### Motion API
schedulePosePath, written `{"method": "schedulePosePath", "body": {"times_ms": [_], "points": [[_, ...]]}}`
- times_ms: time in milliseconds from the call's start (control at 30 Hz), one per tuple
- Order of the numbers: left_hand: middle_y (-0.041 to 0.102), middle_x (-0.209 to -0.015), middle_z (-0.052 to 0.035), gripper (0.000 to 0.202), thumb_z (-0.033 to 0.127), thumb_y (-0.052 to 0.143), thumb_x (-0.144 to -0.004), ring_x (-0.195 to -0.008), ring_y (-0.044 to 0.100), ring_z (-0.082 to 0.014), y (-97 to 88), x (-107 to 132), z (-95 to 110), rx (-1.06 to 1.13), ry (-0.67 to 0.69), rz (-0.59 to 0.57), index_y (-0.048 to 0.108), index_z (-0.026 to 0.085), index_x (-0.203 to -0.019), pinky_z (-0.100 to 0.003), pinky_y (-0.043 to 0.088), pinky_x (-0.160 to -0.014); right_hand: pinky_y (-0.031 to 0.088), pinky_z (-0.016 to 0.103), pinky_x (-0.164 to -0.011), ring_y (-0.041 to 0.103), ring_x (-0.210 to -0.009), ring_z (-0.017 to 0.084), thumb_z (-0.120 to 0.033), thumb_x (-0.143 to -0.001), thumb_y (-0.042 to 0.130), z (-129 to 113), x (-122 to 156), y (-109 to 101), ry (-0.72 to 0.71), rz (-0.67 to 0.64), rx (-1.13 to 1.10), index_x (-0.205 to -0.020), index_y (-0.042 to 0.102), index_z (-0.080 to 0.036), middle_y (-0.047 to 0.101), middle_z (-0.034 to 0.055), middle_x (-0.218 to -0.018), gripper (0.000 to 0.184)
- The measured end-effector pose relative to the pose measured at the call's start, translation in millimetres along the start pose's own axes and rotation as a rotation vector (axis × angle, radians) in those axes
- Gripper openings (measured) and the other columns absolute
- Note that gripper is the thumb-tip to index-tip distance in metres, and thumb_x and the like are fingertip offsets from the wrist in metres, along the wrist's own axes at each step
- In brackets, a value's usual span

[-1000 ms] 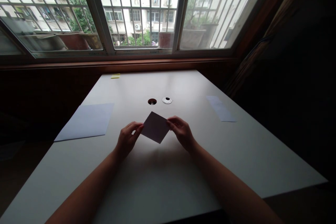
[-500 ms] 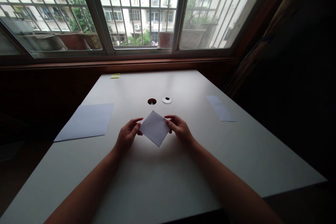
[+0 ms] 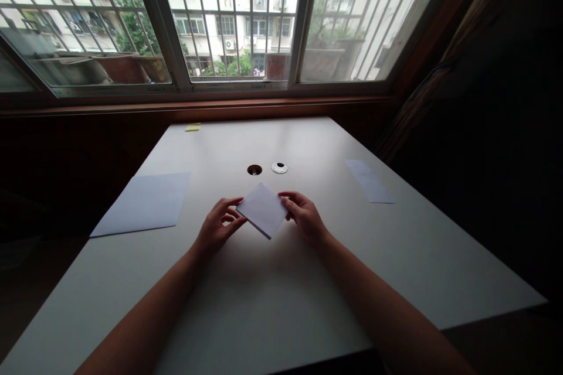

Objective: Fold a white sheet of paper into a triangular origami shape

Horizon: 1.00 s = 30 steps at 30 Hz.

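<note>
A small white square of folded paper (image 3: 263,211) is held above the table, turned so that one corner points toward me. Its lower left side shows a thin dark edge, as of stacked layers. My right hand (image 3: 304,217) pinches the right corner between thumb and fingers. At the left corner is my left hand (image 3: 219,222), its index finger on the corner and its thumb along the lower left edge. The far sides of the fingers under the paper are hidden.
A large white sheet (image 3: 143,202) lies at the table's left edge, a narrow paper strip (image 3: 370,181) on the right. Beyond the hands are a round cable hole (image 3: 254,170) and its loose cover (image 3: 280,168). Yellow sticky notes (image 3: 193,127) lie at the back, below a barred window.
The folded paper has tilted and shifted slightly right, so its lower left edge now shows. My left thumb has slid from the paper's corner down to that edge.
</note>
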<state>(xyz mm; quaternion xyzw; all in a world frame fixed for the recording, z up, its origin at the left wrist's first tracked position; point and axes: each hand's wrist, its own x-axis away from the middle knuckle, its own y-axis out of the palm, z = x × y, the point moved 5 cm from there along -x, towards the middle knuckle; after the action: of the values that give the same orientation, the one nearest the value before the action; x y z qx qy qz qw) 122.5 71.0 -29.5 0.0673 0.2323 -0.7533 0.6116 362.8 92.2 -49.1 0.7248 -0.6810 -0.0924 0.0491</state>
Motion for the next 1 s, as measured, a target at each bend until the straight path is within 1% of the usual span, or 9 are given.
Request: {"method": "schedulePosePath", "body": {"times_ms": [67,200,267,400,600,767,900,1000], "points": [[0.054,-0.119,-0.0095,0.044,0.034,0.071,-0.084,-0.086,0.063,-0.0153,0.2,0.1,2.0,-0.022,0.026,-0.001,0.060,0.025,-0.125,-0.031,0.059,-0.071,0.040,0.025,-0.052,0.049,-0.059,0.011,-0.044,-0.079,0.071,0.8,-0.4,0.1,-0.004,-0.003,0.023,-0.101,0.071,-0.019,0.062,0.0026,-0.083,0.034],[0.050,-0.125,-0.0100,0.040,0.034,0.072,-0.083,-0.109,0.058,-0.0233,0.0,1.0,7.6,-0.095,0.063,-0.006,0.064,0.028,-0.121,-0.034,0.059,-0.078,0.040,0.025,-0.053,0.050,-0.059,0.011,-0.045,-0.081,0.068,1.0,0.8,2.3,-0.008,-0.025,0.074,-0.102,0.071,-0.019,0.062,0.0024,-0.079,0.034],[0.050,-0.126,-0.0096,0.035,0.034,0.071,-0.084,-0.115,0.056,-0.0253,-0.6,1.5,9.7,-0.143,0.072,-0.011,0.066,0.029,-0.118,-0.037,0.058,-0.084,0.041,0.026,-0.054,0.050,-0.059,0.012,-0.046,-0.081,0.068,0.2,2.2,3.9,-0.009,-0.042,0.098,-0.103,0.071,-0.019,0.062,0.0021,-0.077,0.035],[0.052,-0.125,-0.0094,0.031,0.035,0.071,-0.084,-0.116,0.056,-0.0270,-1.9,2.1,12.4,-0.225,0.104,-0.021,0.068,0.029,-0.115,-0.042,0.056,-0.089,0.042,0.027,-0.056,0.052,-0.060,0.012,-0.046,-0.081,0.068,0.0,4.3,6.0,0.009,-0.083,0.125,-0.104,0.071,-0.019,0.063,0.0022,-0.077,0.035],[0.051,-0.128,-0.0107,0.048,0.039,0.078,-0.077,-0.119,0.054,-0.0280,1.8,2.6,17.4,-0.262,0.200,-0.078,0.064,0.029,-0.122,-0.046,0.052,-0.097,0.042,0.026,-0.055,0.051,-0.060,0.012,-0.045,-0.082,0.067,0.7,2.9,5.4,0.001,-0.082,0.125,-0.103,0.071,-0.020,0.063,0.0023,-0.078,0.033],[0.049,-0.132,-0.0114,0.053,0.039,0.077,-0.078,-0.122,0.050,-0.0281,5.2,2.9,18.2,-0.285,0.213,-0.117,0.059,0.031,-0.127,-0.043,0.054,-0.092,0.042,0.026,-0.055,0.051,-0.060,0.012,-0.045,-0.082,0.067,1.1,2.7,5.7,0.009,-0.080,0.123,-0.103,0.071,-0.020,0.063,0.0024,-0.079,0.034],[0.047,-0.136,-0.0122,0.062,0.039,0.080,-0.075,-0.128,0.045,-0.0304,8.7,4.0,21.7,-0.315,0.258,-0.159,0.055,0.031,-0.131,-0.050,0.046,-0.103,0.042,0.026,-0.055,0.051,-0.060,0.012,-0.045,-0.082,0.067,1.4,2.8,5.8,0.008,-0.085,0.118,-0.104,0.071,-0.020,0.063,0.0025,-0.079,0.033],[0.045,-0.137,-0.0125,0.066,0.039,0.081,-0.073,-0.129,0.044,-0.0308,11.1,4.9,23.4,-0.327,0.269,-0.189,0.054,0.031,-0.133,-0.050,0.044,-0.105,0.042,0.026,-0.054,0.051,-0.060,0.012,-0.045,-0.082,0.068,2.5,2.2,5.7,0.006,-0.084,0.116,-0.104,0.071,-0.020,0.063,0.0023,-0.079,0.033]]}}
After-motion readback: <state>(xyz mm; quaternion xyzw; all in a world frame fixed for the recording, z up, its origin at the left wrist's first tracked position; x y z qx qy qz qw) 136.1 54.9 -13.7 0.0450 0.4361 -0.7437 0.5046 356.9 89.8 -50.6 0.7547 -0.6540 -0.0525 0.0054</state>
